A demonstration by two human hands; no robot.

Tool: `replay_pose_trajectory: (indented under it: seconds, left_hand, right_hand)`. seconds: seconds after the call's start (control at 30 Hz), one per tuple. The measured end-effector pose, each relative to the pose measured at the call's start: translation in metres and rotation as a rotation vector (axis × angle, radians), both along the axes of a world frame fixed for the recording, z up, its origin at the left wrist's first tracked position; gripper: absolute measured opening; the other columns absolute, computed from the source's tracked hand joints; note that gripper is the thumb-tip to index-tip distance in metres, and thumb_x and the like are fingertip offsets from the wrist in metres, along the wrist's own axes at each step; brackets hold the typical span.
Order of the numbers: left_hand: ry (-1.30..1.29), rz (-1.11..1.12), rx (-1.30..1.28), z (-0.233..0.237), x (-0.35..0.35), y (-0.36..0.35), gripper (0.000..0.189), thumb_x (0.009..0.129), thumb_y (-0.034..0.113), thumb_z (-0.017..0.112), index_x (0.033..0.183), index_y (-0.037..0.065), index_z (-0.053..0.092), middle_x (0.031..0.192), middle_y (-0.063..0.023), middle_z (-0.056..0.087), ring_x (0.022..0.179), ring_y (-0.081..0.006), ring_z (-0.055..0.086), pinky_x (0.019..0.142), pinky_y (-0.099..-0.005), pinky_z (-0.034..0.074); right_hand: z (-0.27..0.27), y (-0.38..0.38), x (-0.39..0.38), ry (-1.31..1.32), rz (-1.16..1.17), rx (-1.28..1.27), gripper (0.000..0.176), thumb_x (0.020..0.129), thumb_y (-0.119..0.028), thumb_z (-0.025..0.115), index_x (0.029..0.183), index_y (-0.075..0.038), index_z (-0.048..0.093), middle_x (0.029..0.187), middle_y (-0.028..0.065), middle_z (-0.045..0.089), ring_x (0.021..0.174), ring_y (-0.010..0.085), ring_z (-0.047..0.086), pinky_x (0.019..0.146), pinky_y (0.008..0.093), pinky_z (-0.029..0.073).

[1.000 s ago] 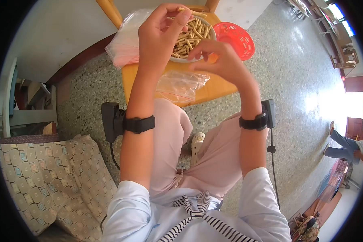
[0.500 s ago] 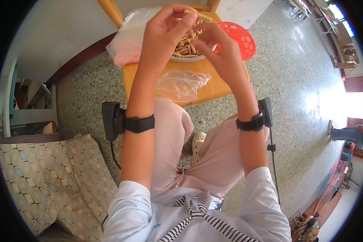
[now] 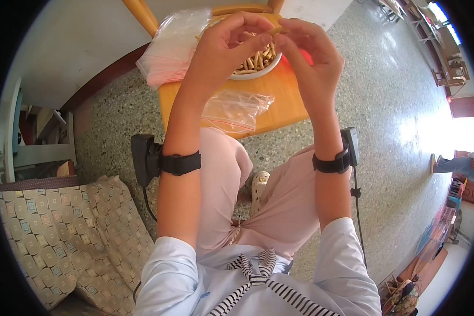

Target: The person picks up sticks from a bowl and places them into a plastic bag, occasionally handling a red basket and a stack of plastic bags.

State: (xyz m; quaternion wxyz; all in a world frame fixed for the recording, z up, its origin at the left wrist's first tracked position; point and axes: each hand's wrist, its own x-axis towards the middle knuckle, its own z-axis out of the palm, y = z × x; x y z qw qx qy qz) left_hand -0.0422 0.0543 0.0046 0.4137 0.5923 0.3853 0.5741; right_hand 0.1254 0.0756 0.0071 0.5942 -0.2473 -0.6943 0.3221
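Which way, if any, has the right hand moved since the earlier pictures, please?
Yes: the right hand has moved away from the body, its fingertips now farther from the near edge of the wooden seat and meeting the left hand's.

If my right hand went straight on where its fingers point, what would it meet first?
Probably your left hand, its fingertips facing the right hand around a short, thin, tan stick; depth is unclear.
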Motion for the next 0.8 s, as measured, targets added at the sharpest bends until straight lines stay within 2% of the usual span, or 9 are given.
replay_pose_trajectory:
  seconds: [0.17, 0.23, 0.27, 0.33, 0.4, 0.5, 0.53, 0.6, 0.8]
  left_hand:
    - [0.064, 0.041, 0.019, 0.0, -0.002, 0.001, 0.025, 0.09, 0.021, 0.073, 0.107, 0.004, 0.068, 0.096, 0.0014, 0.068, 0.081, -0.0061, 0.061, 0.072, -0.0214, 0.048]
    - [0.073, 0.044, 0.028, 0.001, -0.005, 0.0, 0.021, 0.094, 0.012, 0.069, 0.113, 0.005, 0.064, 0.099, -0.0007, 0.067, 0.094, -0.0074, 0.063, 0.083, -0.0217, 0.049]
    - [0.073, 0.043, 0.027, -0.001, -0.007, 0.001, 0.021, 0.094, 0.012, 0.069, 0.113, 0.005, 0.064, 0.099, -0.0007, 0.067, 0.094, -0.0074, 0.063, 0.083, -0.0217, 0.049]
    - [-0.065, 0.108, 0.028, -0.003, -0.011, 0.002, 0.019, 0.093, 0.013, 0.069, 0.11, 0.004, 0.066, 0.096, 0.0, 0.067, 0.089, -0.0055, 0.061, 0.08, -0.0206, 0.048]
    - [-0.046, 0.164, 0.041, -0.004, -0.013, 0.003, 0.019, 0.093, 0.014, 0.07, 0.108, 0.004, 0.067, 0.094, 0.0006, 0.066, 0.086, -0.0048, 0.059, 0.078, -0.0198, 0.047]
    - [0.007, 0.3, 0.06, -0.001, -0.011, 0.002, 0.019, 0.092, 0.017, 0.072, 0.105, 0.004, 0.069, 0.091, 0.0015, 0.065, 0.082, -0.0037, 0.057, 0.075, -0.0185, 0.045]
    - [0.039, 0.378, 0.066, 0.0, -0.011, 0.002, 0.02, 0.091, 0.019, 0.073, 0.105, 0.004, 0.07, 0.09, 0.002, 0.064, 0.08, -0.0035, 0.056, 0.074, -0.018, 0.044]
    - [0.03, 0.391, 0.071, -0.001, -0.013, 0.003, 0.02, 0.091, 0.019, 0.073, 0.104, 0.004, 0.07, 0.09, 0.0021, 0.064, 0.08, -0.0035, 0.056, 0.074, -0.0181, 0.044]
    - [-0.028, 0.385, 0.12, -0.006, -0.018, 0.006, 0.021, 0.091, 0.019, 0.074, 0.105, 0.004, 0.07, 0.09, 0.0023, 0.065, 0.082, -0.0038, 0.058, 0.076, -0.0185, 0.044]
  right_hand:
    - [0.003, -0.005, -0.002, 0.024, 0.079, -0.101, 0.019, 0.087, -0.005, 0.073, 0.105, -0.001, 0.069, 0.093, 0.0027, 0.072, 0.077, 0.0078, 0.067, 0.072, 0.0225, 0.052]
    - [-0.001, -0.001, -0.002, 0.029, 0.083, -0.126, 0.018, 0.088, -0.006, 0.073, 0.104, -0.001, 0.069, 0.091, 0.0016, 0.071, 0.078, 0.0074, 0.067, 0.071, 0.0224, 0.052]
    - [-0.005, 0.005, -0.001, 0.01, 0.071, -0.135, 0.018, 0.088, -0.01, 0.073, 0.104, -0.002, 0.069, 0.088, 0.0006, 0.07, 0.076, 0.0072, 0.064, 0.069, 0.0228, 0.05]
    - [-0.012, 0.011, 0.004, -0.011, 0.058, -0.143, 0.017, 0.089, -0.014, 0.073, 0.103, -0.004, 0.069, 0.085, -0.0004, 0.068, 0.073, 0.0071, 0.062, 0.066, 0.0232, 0.049]
    - [-0.014, 0.014, 0.011, -0.365, 0.127, -0.276, 0.025, 0.086, -0.026, 0.076, 0.102, -0.008, 0.07, 0.081, -0.0004, 0.066, 0.068, 0.0078, 0.058, 0.062, 0.0248, 0.046]
    - [-0.011, 0.009, 0.014, -0.59, 0.252, -0.268, 0.035, 0.08, -0.036, 0.08, 0.103, -0.011, 0.07, 0.081, 0.0008, 0.062, 0.069, 0.0115, 0.055, 0.064, 0.0276, 0.045]
    - [-0.008, 0.004, 0.012, -0.59, 0.252, -0.268, 0.035, 0.08, -0.036, 0.08, 0.103, -0.011, 0.07, 0.081, 0.0008, 0.062, 0.069, 0.0115, 0.055, 0.064, 0.0276, 0.045]
    - [-0.002, -0.007, 0.006, -0.746, 0.416, -0.195, 0.032, 0.081, -0.031, 0.079, 0.102, -0.008, 0.07, 0.086, 0.0022, 0.064, 0.082, 0.0149, 0.061, 0.075, 0.0328, 0.047]
    - [-0.03, -0.01, -0.006, -0.917, 0.459, -0.125, 0.024, 0.081, -0.03, 0.076, 0.092, -0.009, 0.071, 0.086, 0.0033, 0.064, 0.082, 0.0219, 0.061, 0.076, 0.0348, 0.048]
